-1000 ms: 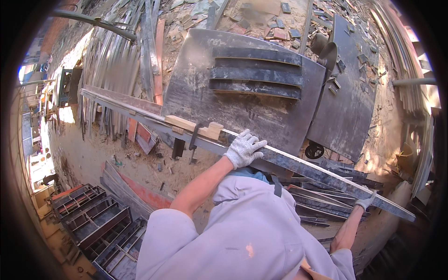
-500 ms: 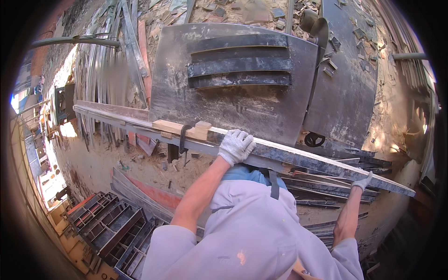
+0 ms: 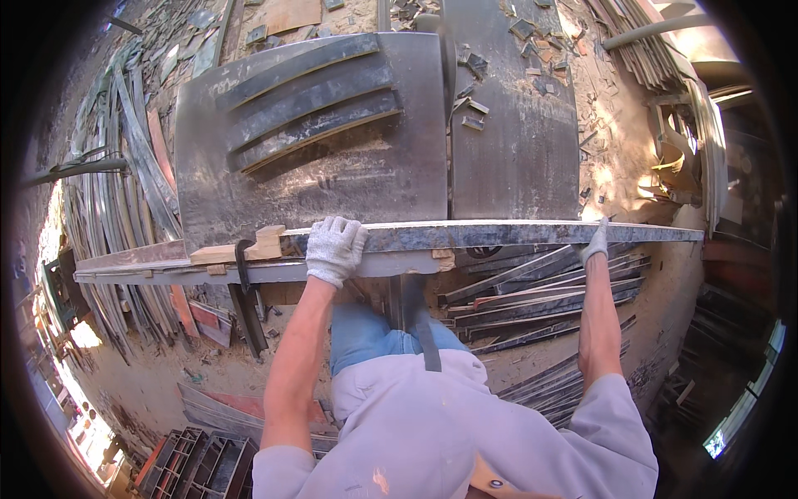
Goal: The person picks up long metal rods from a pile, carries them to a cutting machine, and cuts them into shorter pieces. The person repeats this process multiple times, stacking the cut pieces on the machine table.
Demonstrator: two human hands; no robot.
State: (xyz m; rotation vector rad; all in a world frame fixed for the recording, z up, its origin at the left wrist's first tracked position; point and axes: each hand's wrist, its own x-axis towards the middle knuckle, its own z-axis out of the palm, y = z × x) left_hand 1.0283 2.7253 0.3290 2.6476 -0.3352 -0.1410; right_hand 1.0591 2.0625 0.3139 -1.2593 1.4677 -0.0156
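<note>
A long, dark-faced plywood strip (image 3: pixel 482 236) with a pale top edge lies across in front of me, along the near edge of a dark metal table (image 3: pixel 349 187). My left hand (image 3: pixel 337 251), in a grey-white glove, is closed over the strip's left part. Farther along, my right hand (image 3: pixel 595 243), also gloved, grips the strip from the near side, its other fingers partly hidden. The strip's left end meets a pale wood block (image 3: pixel 264 242). Beside that block, a dark C-shaped clamp (image 3: pixel 242 264) sits on a grey rail (image 3: pixel 291 271).
Three curved dark strips (image 3: pixel 320 100) lie on the table. Below the strip on the right is a pile of long offcuts (image 3: pixel 540 291). More long strips (image 3: pixel 112 183) are heaped at the left, and dark frames (image 3: pixel 208 466) stand at lower left. Scraps litter the ground.
The view has turned, so the plywood strip now runs nearly level across it instead of sloping down to the right. Both hands keep their hold on it.
</note>
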